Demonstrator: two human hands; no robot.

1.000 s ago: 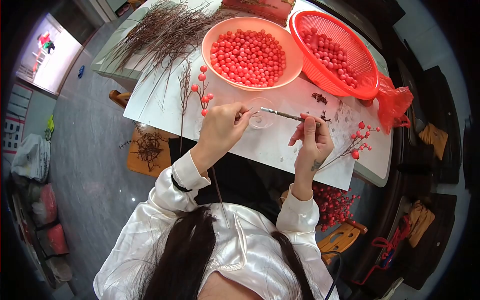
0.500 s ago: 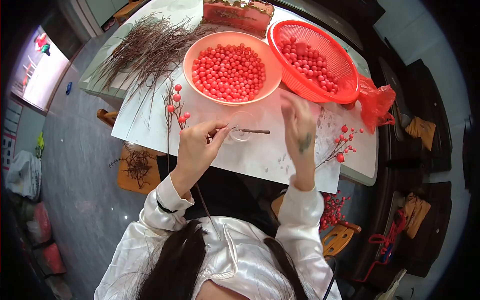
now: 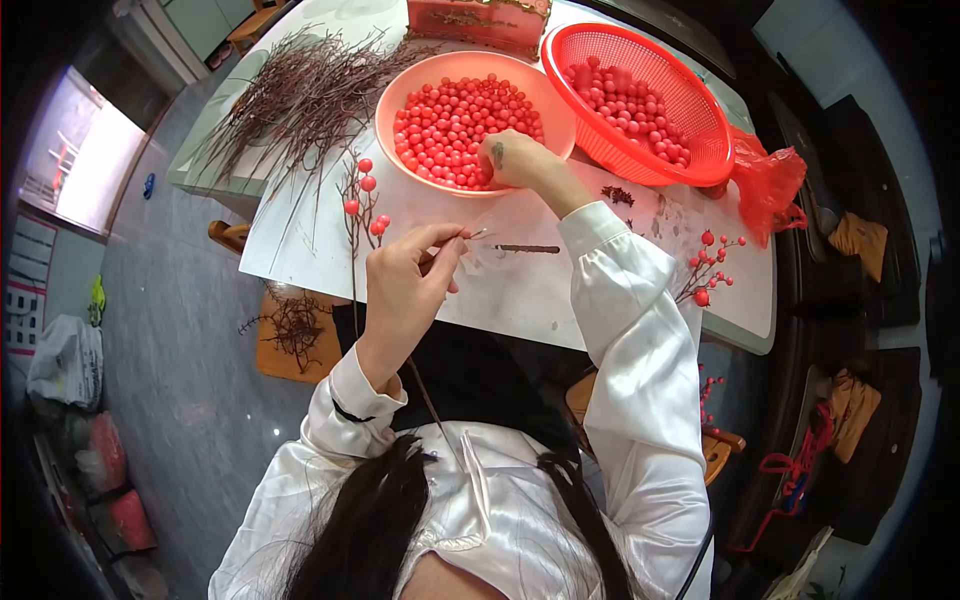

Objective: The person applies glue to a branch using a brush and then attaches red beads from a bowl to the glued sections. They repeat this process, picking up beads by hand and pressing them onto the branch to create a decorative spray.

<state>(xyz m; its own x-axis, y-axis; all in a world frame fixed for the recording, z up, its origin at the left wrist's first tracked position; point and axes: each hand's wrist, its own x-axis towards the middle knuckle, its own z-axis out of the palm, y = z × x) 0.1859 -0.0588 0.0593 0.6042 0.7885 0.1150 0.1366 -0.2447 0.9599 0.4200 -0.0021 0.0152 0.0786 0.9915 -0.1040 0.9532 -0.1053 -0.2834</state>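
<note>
My left hand (image 3: 412, 275) is closed, thumb and fingertips pinching a thin twig tip. The brown artificial berry branch (image 3: 353, 250) runs down past this hand toward my lap, with red berries on its upper twigs. My right hand (image 3: 512, 160) reaches into the pale orange bowl (image 3: 560, 120), fingers curled down among loose red berries (image 3: 450, 120). Its fingertips are hidden, so what they grip cannot be seen. Just right of my left fingertips, a slim dark-handled tool (image 3: 528, 249) lies by a faint clear dish.
A red mesh basket (image 3: 715, 170) with more berries stands right of the bowl, beside a red plastic bag (image 3: 770, 185). Bare brown twigs (image 3: 300, 100) are heaped at the back left. A finished-looking berry sprig (image 3: 710, 268) and dark bits (image 3: 617, 195) lie on the right.
My right hand has moved from above the table's right part leftward and away from me into the bowl of berries. My left hand keeps its pinch, and the view has shifted slightly.
</note>
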